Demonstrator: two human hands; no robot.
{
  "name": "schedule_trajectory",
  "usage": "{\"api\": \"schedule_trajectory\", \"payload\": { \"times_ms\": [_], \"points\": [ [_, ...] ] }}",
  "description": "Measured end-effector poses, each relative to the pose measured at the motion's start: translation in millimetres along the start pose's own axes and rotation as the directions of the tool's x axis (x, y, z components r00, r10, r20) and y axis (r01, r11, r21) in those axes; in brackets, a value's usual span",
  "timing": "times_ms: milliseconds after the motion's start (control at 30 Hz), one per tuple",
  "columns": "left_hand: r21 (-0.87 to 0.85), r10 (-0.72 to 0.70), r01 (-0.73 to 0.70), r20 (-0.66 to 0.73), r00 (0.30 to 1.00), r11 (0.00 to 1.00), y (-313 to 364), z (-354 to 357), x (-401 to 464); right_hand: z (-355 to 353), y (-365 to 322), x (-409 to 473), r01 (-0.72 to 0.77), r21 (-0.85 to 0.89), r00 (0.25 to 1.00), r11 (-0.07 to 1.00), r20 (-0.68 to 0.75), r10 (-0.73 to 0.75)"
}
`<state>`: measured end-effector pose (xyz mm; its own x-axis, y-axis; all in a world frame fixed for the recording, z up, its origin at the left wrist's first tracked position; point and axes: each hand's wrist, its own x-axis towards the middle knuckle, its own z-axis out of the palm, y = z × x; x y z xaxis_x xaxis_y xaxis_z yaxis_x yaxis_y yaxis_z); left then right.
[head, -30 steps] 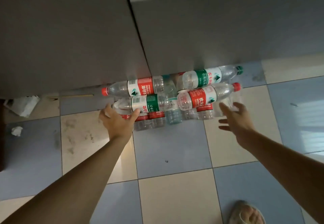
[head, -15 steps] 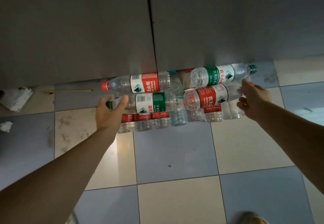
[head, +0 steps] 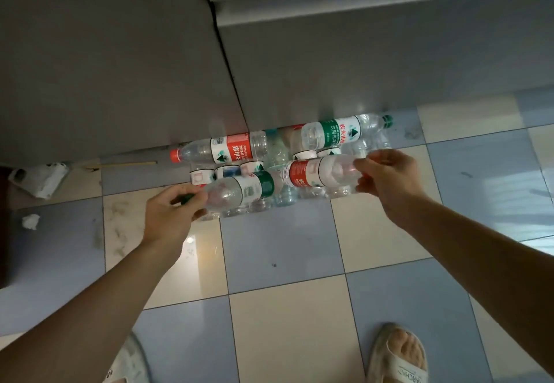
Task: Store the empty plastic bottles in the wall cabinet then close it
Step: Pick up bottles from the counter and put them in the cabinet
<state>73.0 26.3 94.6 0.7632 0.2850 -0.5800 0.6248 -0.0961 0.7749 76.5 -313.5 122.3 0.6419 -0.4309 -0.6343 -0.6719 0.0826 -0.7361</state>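
Bottles [head: 278, 158] of clear plastic are gathered on the tiled floor [head: 284, 238] at the foot of the grey cabinet doors [head: 374, 62], several standing upright with two laid across their tops. A green-labelled bottle [head: 239, 191] is gripped at its neck end by the left hand [head: 171, 215], fingers curled round it. A red-labelled bottle [head: 317, 173] is pinched at its neck end by the right hand [head: 386, 179]. Both are held lying sideways just above the standing ones. Crumpled paper [head: 30, 221] lies at the left, and a sandalled foot [head: 398, 355] is seen below.
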Motion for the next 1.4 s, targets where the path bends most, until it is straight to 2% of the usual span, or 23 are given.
{"api": "schedule_trajectory", "payload": {
  "times_ms": [33, 100, 167, 233, 400, 667, 833, 1000, 1067, 1267, 1400],
  "points": [
    [0.035, 0.019, -0.022, 0.063, 0.998, 0.999, 8.6, 3.0, -9.0, 3.8, -4.8, -10.2, 0.067, -0.062, 0.997, 0.996, 0.037, -0.065],
    [0.260, 0.109, -0.163, 0.209, 0.972, 0.952, 22.9, 15.8, -26.2, 7.4, -10.9, -28.9, 0.211, -0.233, 0.975, 0.949, 0.119, -0.187],
    [0.468, 0.212, -0.357, 0.334, 0.918, 0.808, 36.4, 34.6, -45.0, 2.3, -11.9, -44.4, 0.280, -0.347, 0.957, 0.895, 0.177, -0.231],
    [0.500, 0.245, -0.438, 0.405, 0.881, 0.747, 47.4, 51.9, -61.3, -9.6, -8.4, -53.8, 0.284, -0.391, 0.957, 0.875, 0.178, -0.231],
    [0.487, 0.146, -0.414, 0.496, 0.856, 0.769, 47.5, 79.6, -81.2, -31.9, 18.6, -63.4, 0.277, -0.470, 0.958, 0.838, 0.204, -0.201],
    [0.514, 0.182, -0.472, 0.515, 0.838, 0.716, 4.1, 115.9, -86.7, -44.5, 88.8, -48.8, 0.242, -0.541, 0.970, 0.806, 0.131, -0.204],
    [0.540, 0.246, -0.508, 0.484, 0.840, 0.671, -12.2, 126.4, -81.1, -41.4, 107.0, -42.8, 0.315, -0.505, 0.947, 0.803, 0.106, -0.304],
    [0.501, 0.278, -0.521, 0.481, 0.831, 0.691, -14.1, 128.3, -82.6, -47.9, 116.2, -44.8, 0.310, -0.487, 0.948, 0.817, 0.087, -0.307],
    [0.506, 0.252, -0.497, 0.477, 0.842, 0.705, -16.4, 126.5, -84.5, -53.9, 121.2, -47.0, 0.279, -0.496, 0.959, 0.822, 0.096, -0.267],
    [0.535, 0.073, -0.304, 0.408, 0.910, 0.788, -50.9, 111.3, -74.6, -57.7, 147.9, -36.8, 0.086, -0.491, 0.993, 0.867, 0.112, -0.036],
    [0.490, 0.062, -0.235, 0.343, 0.937, 0.839, -82.7, 112.9, -58.2, -40.9, 171.6, -18.4, 0.074, -0.402, 0.993, 0.913, 0.110, -0.032]
  ]
}}
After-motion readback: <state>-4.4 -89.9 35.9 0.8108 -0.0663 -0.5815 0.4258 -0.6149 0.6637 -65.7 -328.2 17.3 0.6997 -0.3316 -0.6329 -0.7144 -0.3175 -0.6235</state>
